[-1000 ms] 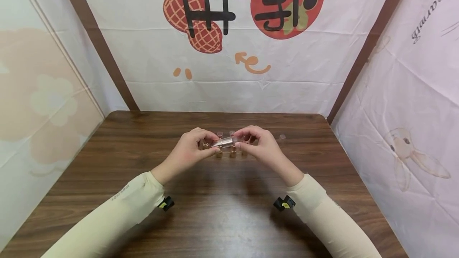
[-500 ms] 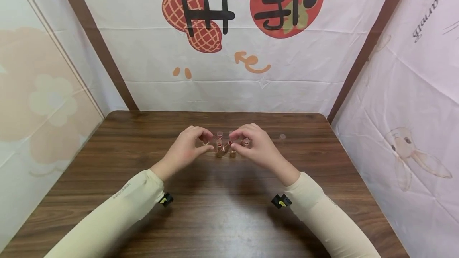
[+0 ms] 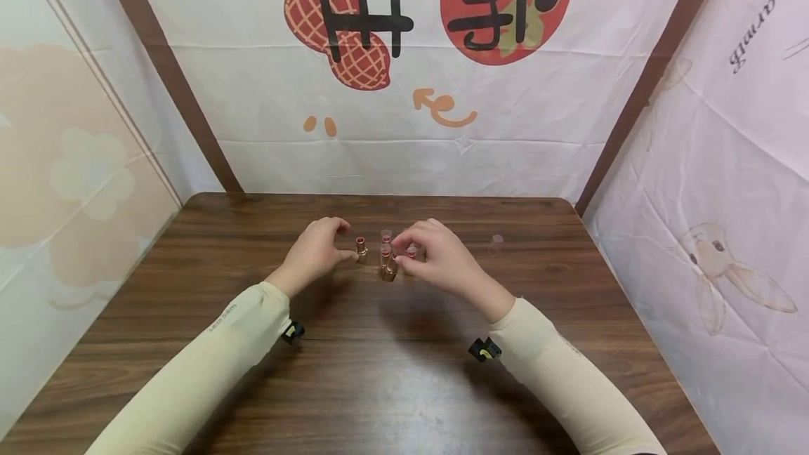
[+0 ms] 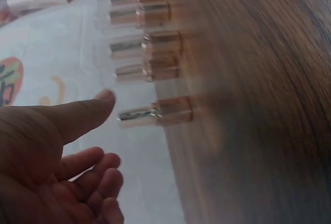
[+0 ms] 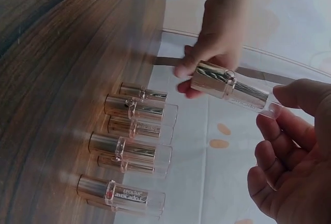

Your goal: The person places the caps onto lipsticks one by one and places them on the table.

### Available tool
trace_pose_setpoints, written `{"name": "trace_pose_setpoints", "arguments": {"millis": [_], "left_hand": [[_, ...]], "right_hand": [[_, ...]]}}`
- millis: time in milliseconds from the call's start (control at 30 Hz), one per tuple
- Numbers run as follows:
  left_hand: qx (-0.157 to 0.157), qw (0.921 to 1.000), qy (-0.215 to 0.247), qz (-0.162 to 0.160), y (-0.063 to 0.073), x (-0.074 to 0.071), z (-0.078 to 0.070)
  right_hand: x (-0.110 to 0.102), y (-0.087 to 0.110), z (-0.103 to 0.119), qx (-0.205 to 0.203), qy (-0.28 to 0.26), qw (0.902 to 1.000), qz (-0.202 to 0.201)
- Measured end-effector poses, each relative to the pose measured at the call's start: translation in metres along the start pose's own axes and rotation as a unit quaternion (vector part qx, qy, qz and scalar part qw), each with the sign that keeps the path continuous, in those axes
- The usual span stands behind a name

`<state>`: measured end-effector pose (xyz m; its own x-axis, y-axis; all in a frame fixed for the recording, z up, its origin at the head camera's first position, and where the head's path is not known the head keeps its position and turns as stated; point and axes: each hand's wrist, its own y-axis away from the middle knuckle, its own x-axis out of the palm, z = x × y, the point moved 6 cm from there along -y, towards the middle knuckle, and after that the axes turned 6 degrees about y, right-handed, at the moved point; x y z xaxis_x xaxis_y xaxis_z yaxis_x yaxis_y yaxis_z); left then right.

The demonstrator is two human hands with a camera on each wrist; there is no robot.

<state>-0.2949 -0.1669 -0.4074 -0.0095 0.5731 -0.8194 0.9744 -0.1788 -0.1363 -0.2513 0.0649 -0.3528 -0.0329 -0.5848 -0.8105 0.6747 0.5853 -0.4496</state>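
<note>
My right hand (image 3: 439, 251) pinches a lipstick (image 5: 227, 87) by its clear cap between thumb and fingertips. Its gold base points away from the hand, and in the head view it leans nearly upright in front of the other tubes. My left hand (image 3: 319, 255) holds nothing; its thumb and fingers are spread apart just left of an uncapped lipstick (image 3: 361, 249) standing on the table. Several more gold lipsticks with clear caps stand close together, among them one capped lipstick (image 5: 121, 193) with printed lettering. From the head, my right fingers hide part of this group.
The dark wood-grain table (image 3: 392, 357) reaches back to a printed cloth wall (image 3: 404, 167). A small clear piece (image 3: 497, 239) lies on the table to the right of the lipsticks. Cloth panels also flank the table on both sides.
Both hands held the lipstick lengthwise between them a second ago. The left hand has let go and drawn off to the left; the right has moved left and tipped the lipstick toward upright.
</note>
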Motion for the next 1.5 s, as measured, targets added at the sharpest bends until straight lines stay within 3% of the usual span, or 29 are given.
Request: {"name": "trace_pose_setpoints", "arguments": {"millis": [167, 500, 833, 1233, 1500], "left_hand": [[-0.026, 0.9986, 0.008, 0.046, -0.008, 0.013, 0.017], [-0.034, 0.9961, 0.025, 0.077, -0.022, 0.022, 0.029], [-0.029, 0.9957, 0.034, 0.081, -0.031, 0.031, 0.033], [-0.003, 0.9958, 0.026, 0.087, -0.036, 0.04, 0.032], [0.004, 0.9959, 0.013, 0.089, -0.036, 0.044, 0.032]], "right_hand": [[0.01, -0.007, -0.001, -0.011, 0.058, 0.9973, 0.045], [0.023, -0.013, -0.002, -0.035, 0.116, 0.9895, 0.079], [0.038, -0.012, -0.013, -0.002, 0.137, 0.9838, 0.116], [0.05, -0.01, -0.02, 0.003, 0.176, 0.975, 0.136], [0.051, -0.007, -0.022, 0.004, 0.172, 0.9758, 0.135]]}}
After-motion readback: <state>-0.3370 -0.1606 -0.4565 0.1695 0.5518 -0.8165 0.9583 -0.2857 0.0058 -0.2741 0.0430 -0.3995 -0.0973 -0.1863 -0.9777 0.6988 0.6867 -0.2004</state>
